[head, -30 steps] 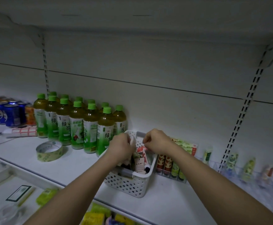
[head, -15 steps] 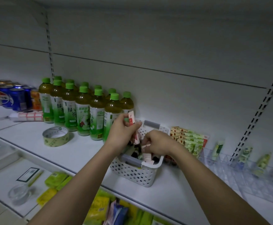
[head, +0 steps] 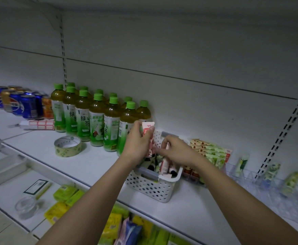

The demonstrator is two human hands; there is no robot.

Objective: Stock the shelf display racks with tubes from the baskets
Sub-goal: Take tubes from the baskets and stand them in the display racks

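A white perforated basket holding several tubes stands on the white shelf. My left hand grips a pink and white tube upright above the basket's back left corner. My right hand is over the basket, its fingers curled round another pink tube that still reaches down among the tubes. Right of the basket, a clear display rack holds a few green tubes standing upright.
Green tea bottles stand in rows just left of the basket. A tape roll lies in front of them. Soda cans sit far left. Small boxed packs lean behind my right wrist. A lower shelf holds yellow packs.
The left hand has lifted its pink tube higher out of the basket. The right hand has closed on a second pink tube inside the basket. The camera has shifted closer.
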